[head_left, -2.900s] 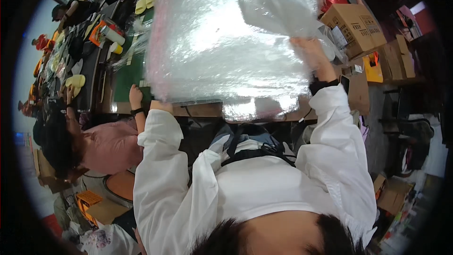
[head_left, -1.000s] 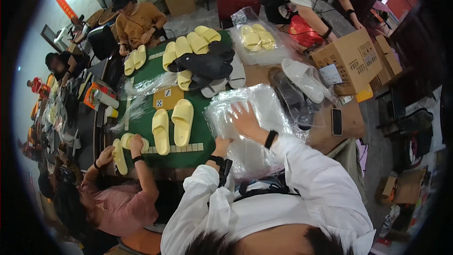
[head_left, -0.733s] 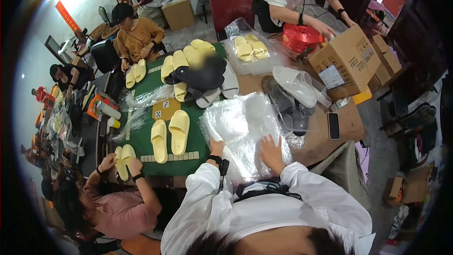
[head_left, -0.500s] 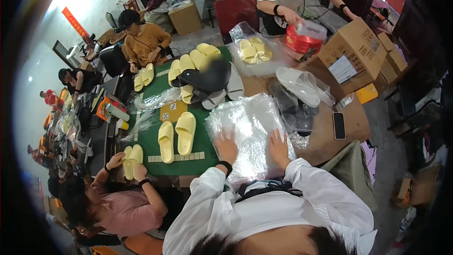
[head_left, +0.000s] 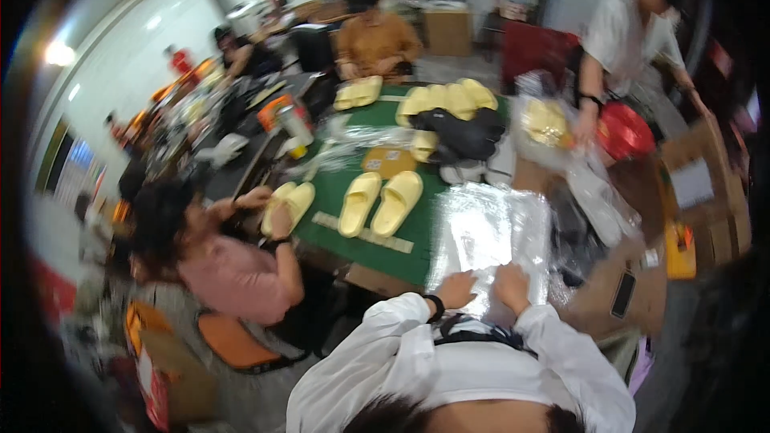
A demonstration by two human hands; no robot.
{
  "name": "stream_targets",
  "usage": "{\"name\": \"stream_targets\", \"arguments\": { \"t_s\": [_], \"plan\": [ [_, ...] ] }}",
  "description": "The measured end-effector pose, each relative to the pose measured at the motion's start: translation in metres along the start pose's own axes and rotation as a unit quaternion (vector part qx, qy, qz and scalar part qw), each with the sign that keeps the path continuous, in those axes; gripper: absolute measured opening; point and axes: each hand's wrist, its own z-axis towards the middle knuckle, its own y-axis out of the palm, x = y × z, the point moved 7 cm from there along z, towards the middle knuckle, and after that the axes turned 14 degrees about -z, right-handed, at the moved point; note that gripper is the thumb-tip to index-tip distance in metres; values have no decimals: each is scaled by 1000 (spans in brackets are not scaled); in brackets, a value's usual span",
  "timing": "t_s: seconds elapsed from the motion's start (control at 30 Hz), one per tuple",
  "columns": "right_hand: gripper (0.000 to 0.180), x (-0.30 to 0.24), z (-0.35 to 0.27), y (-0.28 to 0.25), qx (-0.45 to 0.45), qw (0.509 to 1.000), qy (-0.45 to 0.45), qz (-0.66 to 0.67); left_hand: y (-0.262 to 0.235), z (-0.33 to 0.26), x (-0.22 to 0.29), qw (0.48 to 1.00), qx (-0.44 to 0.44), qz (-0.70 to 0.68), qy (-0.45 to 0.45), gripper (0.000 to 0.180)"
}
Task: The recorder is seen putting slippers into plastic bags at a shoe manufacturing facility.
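A stack of clear plastic bags point(head_left: 489, 216) lies in front of me, shiny and wrinkled. On its near part rest my left hand point(head_left: 455, 290), with a black band at the wrist, and my right hand point(head_left: 511, 285). They are close together, and blur smears their fingers, so I cannot see whether they grip a bag. To the left, a pair of yellow slide sandals point(head_left: 378, 204) lies on the green table top point(head_left: 321, 244). Beyond the stack are a black sandal heap point(head_left: 461, 135) and more yellow slides point(head_left: 449, 98).
At left, a person in pink point(head_left: 233, 273) handles a yellow pair point(head_left: 289, 207). Across sits a person in orange-brown point(head_left: 377, 40). A person in white point(head_left: 622, 48) stands far right by a red bundle point(head_left: 626, 130) and a cardboard box point(head_left: 706, 184). A phone point(head_left: 623, 295) lies at right.
My view has swung left, so the table sits further right in it. My hands, spread flat on the bags before, have drawn back towards me and closer together.
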Motion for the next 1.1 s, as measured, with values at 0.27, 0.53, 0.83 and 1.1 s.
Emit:
{"name": "stream_targets", "arguments": {
  "t_s": [0.27,0.53,0.83,1.1],
  "plan": [
    [64,80,6,4,14,959,280,37,-43,-36,-26,935,316,80,-138,74],
    [66,116,8,28,-127,938,318,58,-8,-22,-80,923,203,-219,-242,91],
    [79,122,2,61,-140,923,350,72,-8,-19,-86,936,130,-198,-260,92],
    [73,104,-2,58,-116,946,284,109,-10,-25,-89,950,143,-161,-227,91]
  ]
}}
